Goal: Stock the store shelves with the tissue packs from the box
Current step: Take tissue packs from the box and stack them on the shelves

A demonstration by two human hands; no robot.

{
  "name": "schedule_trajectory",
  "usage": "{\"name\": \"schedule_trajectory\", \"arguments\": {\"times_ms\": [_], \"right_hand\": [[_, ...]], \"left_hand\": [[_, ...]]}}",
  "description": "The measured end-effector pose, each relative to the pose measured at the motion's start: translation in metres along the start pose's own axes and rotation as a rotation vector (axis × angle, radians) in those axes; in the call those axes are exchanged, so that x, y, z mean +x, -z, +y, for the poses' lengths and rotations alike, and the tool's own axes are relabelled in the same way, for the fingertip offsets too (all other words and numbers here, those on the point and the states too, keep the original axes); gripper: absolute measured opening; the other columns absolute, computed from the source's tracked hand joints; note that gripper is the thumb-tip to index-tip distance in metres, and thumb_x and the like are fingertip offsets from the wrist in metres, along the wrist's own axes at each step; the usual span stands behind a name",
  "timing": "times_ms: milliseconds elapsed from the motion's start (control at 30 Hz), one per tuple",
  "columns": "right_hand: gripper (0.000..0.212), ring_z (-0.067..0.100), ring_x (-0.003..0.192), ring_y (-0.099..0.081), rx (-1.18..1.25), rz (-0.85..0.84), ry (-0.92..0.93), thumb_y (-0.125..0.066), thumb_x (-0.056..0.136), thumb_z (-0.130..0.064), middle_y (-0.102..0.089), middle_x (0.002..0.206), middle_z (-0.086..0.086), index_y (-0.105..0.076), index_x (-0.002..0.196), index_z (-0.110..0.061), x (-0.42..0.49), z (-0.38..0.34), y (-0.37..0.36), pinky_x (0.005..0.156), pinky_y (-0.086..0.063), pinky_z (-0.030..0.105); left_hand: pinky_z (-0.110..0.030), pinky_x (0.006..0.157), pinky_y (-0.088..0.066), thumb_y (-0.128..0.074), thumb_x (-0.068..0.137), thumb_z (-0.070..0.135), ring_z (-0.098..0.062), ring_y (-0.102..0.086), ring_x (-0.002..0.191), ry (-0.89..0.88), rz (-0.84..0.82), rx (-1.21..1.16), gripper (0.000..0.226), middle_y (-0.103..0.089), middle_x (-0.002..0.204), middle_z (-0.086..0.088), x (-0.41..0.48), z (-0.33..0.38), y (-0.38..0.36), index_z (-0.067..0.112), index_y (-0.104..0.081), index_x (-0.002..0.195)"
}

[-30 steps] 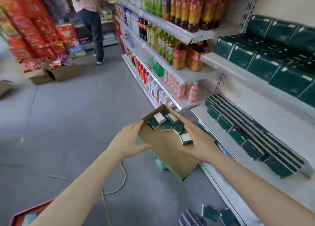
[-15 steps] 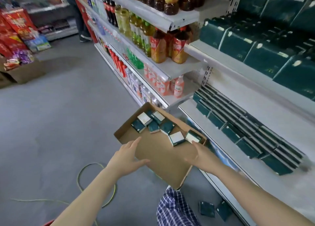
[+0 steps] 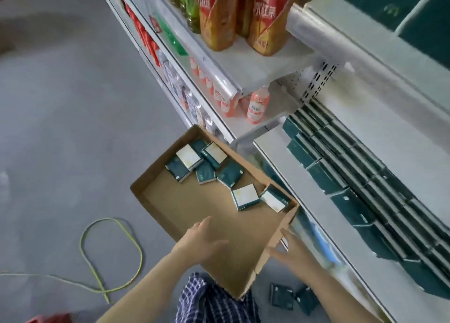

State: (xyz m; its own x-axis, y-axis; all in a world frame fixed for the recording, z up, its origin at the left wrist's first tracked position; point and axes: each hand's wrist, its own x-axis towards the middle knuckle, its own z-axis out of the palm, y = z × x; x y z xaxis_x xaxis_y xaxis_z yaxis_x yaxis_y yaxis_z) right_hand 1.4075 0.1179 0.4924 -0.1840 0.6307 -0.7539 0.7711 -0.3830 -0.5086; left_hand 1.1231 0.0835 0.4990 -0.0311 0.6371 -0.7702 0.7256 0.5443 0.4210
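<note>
A person's left hand (image 3: 202,244) lies across the near rim of a cardboard box (image 3: 194,200), fingers straight. The right hand (image 3: 292,252) presses spread fingers against its right wall. Tissue packs (image 3: 244,197) lie loose at the box's far end. A shelf (image 3: 389,140) stands just right of the box.

Left hand (image 3: 202,242) hid the box (image 3: 185,200) wall beneath it — right hand (image 3: 292,252) was motion-smeared. Beyond that right hand, shelved tissue packs (image 3: 345,200) ran blurred off the edge — print unreadable.
</note>
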Motion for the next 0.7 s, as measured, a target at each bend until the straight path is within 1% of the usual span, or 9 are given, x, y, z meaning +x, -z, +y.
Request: {"name": "schedule_trajectory", "arguments": {"times_ms": [33, 67, 133, 167, 267, 367, 467, 533, 700], "right_hand": [[0.057, 0.002, 0.115, -0.048, -0.009, -0.02, -0.014, -0.067, 0.087, -0.055, -0.048, 0.13, -0.025, -0.041, 0.134, -0.036, 0.014, 0.006, -0.005, 0.086, -0.038, 0.006], [0.068, 0.003, 0.12, -0.046, 0.018, -0.018, -0.033, -0.066, 0.086, -0.059, -0.046, 0.137, -0.021, -0.038, 0.142, -0.033, 0.033, 0.011, -0.011, 0.088, -0.035, 0.006], [0.089, 0.012, 0.139, -0.037, 0.037, -0.008, -0.087, -0.065, 0.084, -0.064, -0.037, 0.153, -0.009, -0.027, 0.154, -0.022, 0.073, 0.026, -0.023, 0.104, -0.034, 0.021], [0.092, 0.014, 0.143, -0.034, 0.031, -0.008, -0.105, -0.064, 0.085, -0.063, -0.034, 0.157, -0.007, -0.024, 0.156, -0.021, 0.089, 0.029, -0.028, 0.11, -0.033, 0.028], [0.084, 0.015, 0.144, -0.034, 0.081, 0.044, -0.149, -0.064, 0.088, -0.052, -0.032, 0.159, -0.005, -0.024, 0.157, -0.023, 0.145, 0.048, -0.055, 0.115, -0.035, 0.038], [0.077, 0.017, 0.139, -0.04, 0.175, 0.136, -0.145, -0.068, 0.089, -0.045, -0.039, 0.155, -0.004, -0.031, 0.154, -0.024, 0.202, 0.054, -0.07, 0.107, -0.038, 0.031], [0.065, 0.015, 0.129, -0.049, 0.319, 0.261, -0.132, -0.071, 0.086, -0.046, -0.052, 0.142, -0.008, -0.047, 0.143, -0.025, 0.251, 0.051, -0.069, 0.102, -0.04, 0.03], [0.048, 0.011, 0.117, -0.057, 0.392, 0.293, -0.107, -0.072, 0.085, -0.044, -0.062, 0.124, -0.015, -0.058, 0.129, -0.029, 0.278, 0.051, -0.071, 0.089, -0.044, 0.027], [0.043, 0.001, 0.092, -0.058, 0.47, 0.284, -0.125, -0.076, 0.083, -0.039, -0.061, 0.102, -0.019, -0.054, 0.119, -0.029, 0.32, 0.06, -0.082, 0.068, -0.044, 0.019]], "left_hand": [[-0.038, 0.116, -0.038, -0.06, 0.08, 0.079, -0.02, -0.037, 0.145, 0.009, -0.004, -0.008, 0.103, -0.031, 0.163, 0.003, 0.017, -0.006, -0.006, 0.032, -0.017, 0.16], [-0.038, 0.116, -0.038, -0.06, 0.08, 0.079, -0.019, -0.037, 0.145, 0.014, -0.002, -0.012, 0.103, -0.032, 0.163, 0.003, 0.037, -0.013, -0.012, 0.032, -0.017, 0.16], [-0.037, 0.115, -0.039, -0.059, 0.081, 0.079, -0.018, -0.038, 0.144, 0.035, -0.012, -0.025, 0.101, -0.033, 0.162, 0.004, 0.076, -0.026, -0.029, 0.032, -0.018, 0.16], [-0.036, 0.115, -0.04, -0.059, 0.081, 0.078, -0.018, -0.039, 0.143, 0.037, -0.019, -0.035, 0.1, -0.033, 0.161, 0.005, 0.092, -0.031, -0.034, 0.032, -0.019, 0.159], [-0.033, 0.112, -0.042, -0.06, 0.079, 0.08, -0.015, -0.042, 0.142, 0.042, -0.043, -0.11, 0.1, -0.036, 0.16, 0.007, 0.147, -0.042, -0.063, 0.035, -0.021, 0.159], [-0.033, 0.109, -0.045, -0.065, 0.083, 0.069, -0.015, -0.047, 0.135, 0.051, -0.026, -0.217, 0.094, -0.042, 0.156, 0.005, 0.206, -0.043, -0.078, 0.03, -0.026, 0.158], [-0.024, 0.084, -0.048, -0.069, 0.085, 0.06, -0.013, -0.055, 0.116, 0.108, -0.016, -0.421, 0.087, -0.049, 0.147, 0.004, 0.254, -0.03, -0.082, 0.027, -0.03, 0.156], [-0.023, 0.074, -0.045, -0.069, 0.087, 0.058, -0.014, -0.055, 0.109, 0.136, -0.01, -0.471, 0.087, -0.048, 0.147, 0.001, 0.285, -0.025, -0.082, 0.024, -0.03, 0.156], [-0.037, 0.098, -0.053, -0.07, 0.086, 0.059, -0.023, -0.061, 0.11, 0.237, 0.001, -0.536, 0.088, -0.051, 0.144, -0.004, 0.329, -0.019, -0.087, 0.017, -0.035, 0.154]]}}
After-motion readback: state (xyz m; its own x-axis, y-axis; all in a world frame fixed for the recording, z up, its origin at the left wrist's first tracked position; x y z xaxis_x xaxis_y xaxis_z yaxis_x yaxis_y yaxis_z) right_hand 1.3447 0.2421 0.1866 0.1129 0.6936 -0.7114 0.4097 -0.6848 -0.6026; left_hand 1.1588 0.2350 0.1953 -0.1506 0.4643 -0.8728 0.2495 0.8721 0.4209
